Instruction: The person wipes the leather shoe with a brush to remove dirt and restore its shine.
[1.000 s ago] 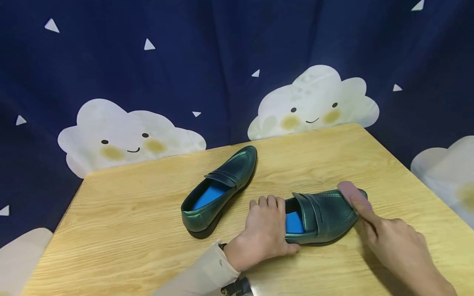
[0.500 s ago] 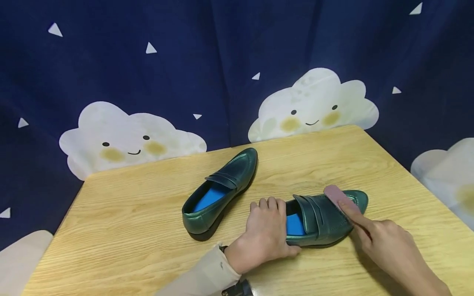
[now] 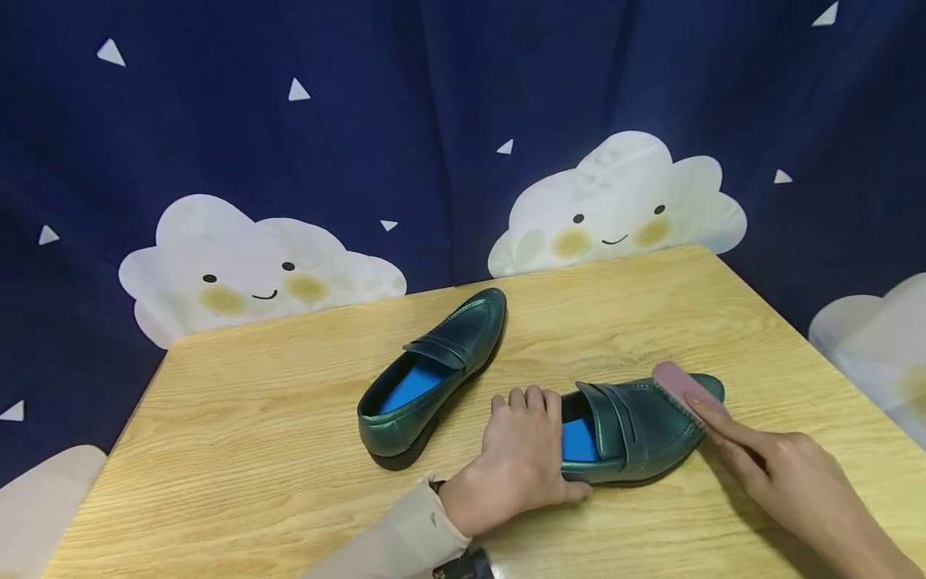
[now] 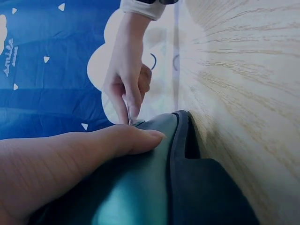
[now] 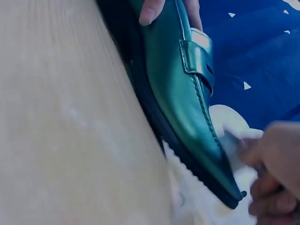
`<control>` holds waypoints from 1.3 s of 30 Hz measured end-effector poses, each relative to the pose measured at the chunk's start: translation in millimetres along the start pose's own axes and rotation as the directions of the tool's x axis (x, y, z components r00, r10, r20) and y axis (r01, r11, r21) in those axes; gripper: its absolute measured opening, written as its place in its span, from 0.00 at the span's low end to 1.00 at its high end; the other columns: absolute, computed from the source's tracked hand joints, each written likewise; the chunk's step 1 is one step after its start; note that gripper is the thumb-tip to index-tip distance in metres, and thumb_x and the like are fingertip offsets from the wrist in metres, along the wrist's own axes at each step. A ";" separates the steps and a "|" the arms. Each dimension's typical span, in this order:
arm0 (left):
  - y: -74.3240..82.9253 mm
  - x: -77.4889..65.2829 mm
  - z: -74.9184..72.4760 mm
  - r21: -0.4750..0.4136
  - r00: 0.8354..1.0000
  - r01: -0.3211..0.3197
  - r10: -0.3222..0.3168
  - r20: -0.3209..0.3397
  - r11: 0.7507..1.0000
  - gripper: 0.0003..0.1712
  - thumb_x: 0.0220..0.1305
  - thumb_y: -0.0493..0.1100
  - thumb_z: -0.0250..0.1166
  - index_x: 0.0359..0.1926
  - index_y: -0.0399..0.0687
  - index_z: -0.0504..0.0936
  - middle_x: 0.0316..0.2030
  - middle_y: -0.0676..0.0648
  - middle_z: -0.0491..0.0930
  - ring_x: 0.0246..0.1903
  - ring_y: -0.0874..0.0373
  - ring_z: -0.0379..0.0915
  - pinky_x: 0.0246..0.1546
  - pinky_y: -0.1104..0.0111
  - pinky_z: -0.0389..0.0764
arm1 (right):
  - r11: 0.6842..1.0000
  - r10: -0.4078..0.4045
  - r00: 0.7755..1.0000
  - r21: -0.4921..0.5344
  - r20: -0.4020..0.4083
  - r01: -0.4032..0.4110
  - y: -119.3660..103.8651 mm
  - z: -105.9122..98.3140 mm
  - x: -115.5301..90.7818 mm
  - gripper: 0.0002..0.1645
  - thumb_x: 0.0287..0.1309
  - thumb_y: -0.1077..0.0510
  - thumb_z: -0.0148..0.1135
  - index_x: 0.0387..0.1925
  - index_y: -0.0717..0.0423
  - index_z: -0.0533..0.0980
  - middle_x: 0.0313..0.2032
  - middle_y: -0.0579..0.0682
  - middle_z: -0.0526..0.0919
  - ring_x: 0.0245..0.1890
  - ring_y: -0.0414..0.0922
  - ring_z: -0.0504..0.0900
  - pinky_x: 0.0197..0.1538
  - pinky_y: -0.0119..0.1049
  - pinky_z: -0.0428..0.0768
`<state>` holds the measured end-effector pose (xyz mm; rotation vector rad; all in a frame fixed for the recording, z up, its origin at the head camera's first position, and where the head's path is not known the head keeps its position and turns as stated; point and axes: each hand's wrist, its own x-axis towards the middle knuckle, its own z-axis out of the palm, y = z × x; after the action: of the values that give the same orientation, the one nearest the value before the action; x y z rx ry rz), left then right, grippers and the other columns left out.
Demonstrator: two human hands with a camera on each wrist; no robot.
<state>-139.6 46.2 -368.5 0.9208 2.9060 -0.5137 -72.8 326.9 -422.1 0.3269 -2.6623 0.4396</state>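
Head view: left hand (image 3: 517, 458) grips near shoe's (image 3: 640, 430) heel; right hand (image 3: 792, 482) at 3 o'clock pinches pink brush (image 3: 676, 386) on its toe.

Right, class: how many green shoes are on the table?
2. One green shoe lies free at the table's middle; the other shoe is nearer, gripped at the heel by the left hand. Nothing suggests a hidden third.
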 end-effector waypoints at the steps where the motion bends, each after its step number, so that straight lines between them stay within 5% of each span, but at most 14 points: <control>1: -0.3 0.0 0.0 -0.001 1.000 -0.001 0.001 -0.001 1.000 0.61 0.39 0.88 0.51 0.62 0.46 0.66 0.46 0.47 0.72 0.42 0.54 0.70 0.45 0.62 0.72 | 0.998 -0.058 0.998 0.024 -0.010 0.058 -0.1 1.2 -1.1 0.33 0.50 0.66 0.68 0.60 0.46 0.77 0.34 0.56 0.87 0.23 0.36 0.79 0.27 0.36 0.77; 4: -1.3 -0.1 -0.1 -0.006 1.000 0.000 0.000 -0.006 1.000 0.62 0.39 0.88 0.51 0.61 0.46 0.66 0.47 0.47 0.72 0.43 0.54 0.70 0.45 0.62 0.73 | 0.988 -0.148 0.988 0.035 -0.037 0.149 -0.6 3.4 -5.1 0.37 0.43 0.68 0.71 0.59 0.45 0.77 0.37 0.54 0.87 0.25 0.31 0.78 0.30 0.26 0.76; 8: -2.2 0.0 0.0 -0.009 1.000 0.007 -0.007 -0.015 1.000 0.61 0.39 0.88 0.52 0.61 0.46 0.66 0.47 0.47 0.72 0.43 0.54 0.70 0.46 0.61 0.72 | 0.999 -0.005 0.998 -0.034 -0.055 0.003 0.2 3.2 -13.1 0.32 0.48 0.67 0.68 0.58 0.49 0.78 0.30 0.58 0.86 0.20 0.47 0.82 0.24 0.45 0.77; 10: -2.4 0.0 0.2 -0.010 1.000 0.009 -0.009 -0.021 1.000 0.61 0.39 0.88 0.52 0.61 0.46 0.66 0.46 0.47 0.72 0.43 0.54 0.70 0.46 0.62 0.72 | 0.999 0.030 0.998 -0.042 -0.052 -0.032 0.4 3.7 -17.8 0.31 0.49 0.67 0.67 0.58 0.49 0.78 0.28 0.58 0.86 0.20 0.48 0.81 0.23 0.48 0.77; 13: -2.4 -0.4 0.7 -0.009 1.000 0.008 -0.008 -0.027 1.000 0.61 0.39 0.88 0.52 0.61 0.45 0.66 0.46 0.47 0.73 0.43 0.54 0.71 0.45 0.62 0.73 | 0.996 -0.044 0.999 0.079 -0.010 0.044 -2.3 7.4 -26.2 0.32 0.48 0.69 0.68 0.57 0.47 0.78 0.39 0.50 0.86 0.32 0.40 0.85 0.32 0.32 0.80; 16: -2.7 -0.9 1.0 -0.001 1.000 0.008 -0.008 -0.026 1.000 0.62 0.38 0.88 0.51 0.61 0.45 0.66 0.46 0.47 0.73 0.43 0.54 0.71 0.45 0.61 0.73 | 0.973 -0.131 0.991 0.193 0.016 0.125 -5.2 10.5 -32.4 0.34 0.45 0.70 0.70 0.56 0.45 0.79 0.48 0.42 0.81 0.41 0.29 0.79 0.39 0.14 0.71; 22: -3.3 -1.0 1.1 -0.006 0.999 0.011 -0.011 -0.030 1.000 0.61 0.39 0.88 0.51 0.61 0.45 0.66 0.46 0.47 0.73 0.43 0.54 0.71 0.45 0.62 0.73 | 0.999 -0.044 0.995 0.008 -0.094 0.045 -3.0 8.7 -32.4 0.28 0.58 0.62 0.64 0.61 0.44 0.75 0.25 0.49 0.86 0.15 0.25 0.70 0.21 0.24 0.68; 24: -2.9 -0.7 1.2 -0.007 0.999 0.007 -0.007 -0.032 1.000 0.61 0.39 0.88 0.52 0.61 0.45 0.66 0.46 0.47 0.73 0.42 0.54 0.71 0.45 0.61 0.73 | 0.998 -0.057 0.995 0.030 -0.077 0.059 -2.1 9.1 -32.8 0.29 0.57 0.62 0.65 0.61 0.44 0.76 0.27 0.46 0.87 0.17 0.24 0.71 0.22 0.23 0.69; 28: -2.0 -0.2 1.1 0.002 0.999 0.002 -0.002 -0.034 1.000 0.61 0.39 0.88 0.51 0.60 0.45 0.66 0.46 0.47 0.73 0.42 0.54 0.71 0.45 0.62 0.73 | 0.973 -0.133 0.991 0.188 -0.022 0.135 -0.4 13.8 -34.9 0.32 0.44 0.68 0.72 0.54 0.44 0.81 0.44 0.40 0.82 0.37 0.27 0.80 0.36 0.14 0.72; 30: -1.5 -0.1 1.1 0.006 0.999 0.000 0.000 -0.038 1.000 0.61 0.39 0.88 0.51 0.60 0.45 0.67 0.45 0.47 0.73 0.41 0.54 0.71 0.44 0.62 0.73 | 0.977 -0.118 0.993 0.177 -0.031 0.122 1.0 13.4 -35.5 0.31 0.47 0.68 0.70 0.55 0.43 0.80 0.40 0.40 0.84 0.33 0.28 0.81 0.33 0.15 0.72; 34: -0.7 0.4 1.1 0.008 0.999 -0.002 0.002 -0.036 1.000 0.61 0.39 0.88 0.51 0.60 0.46 0.67 0.45 0.47 0.73 0.41 0.54 0.70 0.44 0.62 0.73 | 1.000 -0.012 0.996 -0.018 -0.089 0.010 3.7 7.7 -34.9 0.28 0.57 0.62 0.65 0.61 0.46 0.76 0.20 0.47 0.84 0.14 0.36 0.76 0.20 0.31 0.73; 39: 0.1 0.8 0.9 0.008 1.000 -0.005 0.005 -0.030 1.000 0.61 0.40 0.88 0.51 0.60 0.46 0.67 0.45 0.47 0.73 0.41 0.54 0.70 0.44 0.62 0.73 | 0.992 -0.061 0.997 0.106 -0.039 0.065 5.0 7.3 -34.3 0.31 0.50 0.67 0.69 0.57 0.44 0.79 0.40 0.47 0.86 0.33 0.29 0.81 0.33 0.19 0.75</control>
<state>-140.3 46.4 -369.5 0.9450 2.9292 -0.5155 -46.7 334.4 -444.8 0.4306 -2.5908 0.5646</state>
